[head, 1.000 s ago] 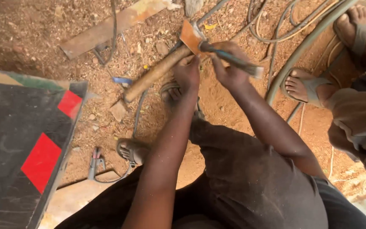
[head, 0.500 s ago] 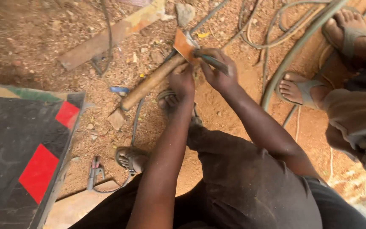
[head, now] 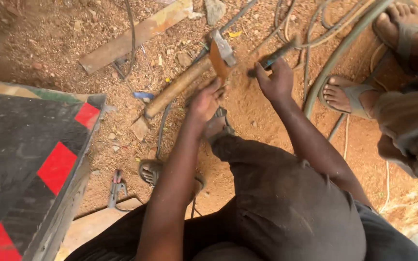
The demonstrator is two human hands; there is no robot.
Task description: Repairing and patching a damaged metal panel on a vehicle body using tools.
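On the dirt ground, seen from the head camera, the left hand (head: pixel 208 102) steadies a rusty flat metal piece (head: pixel 218 63) standing on edge, fingers closed around its lower end. It leans on a wooden handle (head: pixel 177 86) whose long axis runs from lower left to upper right. The right hand (head: pixel 276 79) lies just right of the piece, fingers wrapped on a slim blue-gripped tool (head: pixel 273 57) pointing up and right. Another person's sandalled foot (head: pixel 347 94) rests near the hoses
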